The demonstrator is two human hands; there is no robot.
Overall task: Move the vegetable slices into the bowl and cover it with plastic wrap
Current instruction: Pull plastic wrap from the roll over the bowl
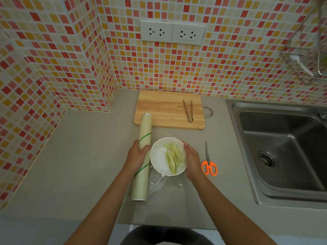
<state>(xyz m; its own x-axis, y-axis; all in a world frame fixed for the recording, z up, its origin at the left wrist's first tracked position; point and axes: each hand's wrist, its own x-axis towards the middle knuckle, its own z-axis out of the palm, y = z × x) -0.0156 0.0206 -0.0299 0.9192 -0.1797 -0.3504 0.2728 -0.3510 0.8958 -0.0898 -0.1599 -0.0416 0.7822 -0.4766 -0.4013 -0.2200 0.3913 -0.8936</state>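
1. The left hand (139, 155) was closed round the roll (142, 156) of wrap, gripping it near the middle; the right hand (192, 159) lay open, palm and fingers pressed to the right side of the bowl (159, 156).
2. The wrap (164, 183) ran from the roll across the bowl, between the two hands, and bunched loosely on the counter (79, 165) just on the near side of the bowl. It looked thin, limp and clingy, likely to crease or stick to itself; best taken by a free edge and kept taut.
3. The bowl, white and probably breakable, held the slices (174, 157), pale green strips heaped toward the right hand. They seemed light and damp.
4. All the slices appeared to be in the bowl, so the covering was the step in hand; the wrap was not yet cut from the roll.
5. Scissors (208, 164) lay just right of the right hand.
6. Beyond both hands sat a board (164, 108), bare but for tongs (188, 110); the roll's far end overlapped its corner.
7. A sink (286, 149) stood well right, seemingly holding nothing.
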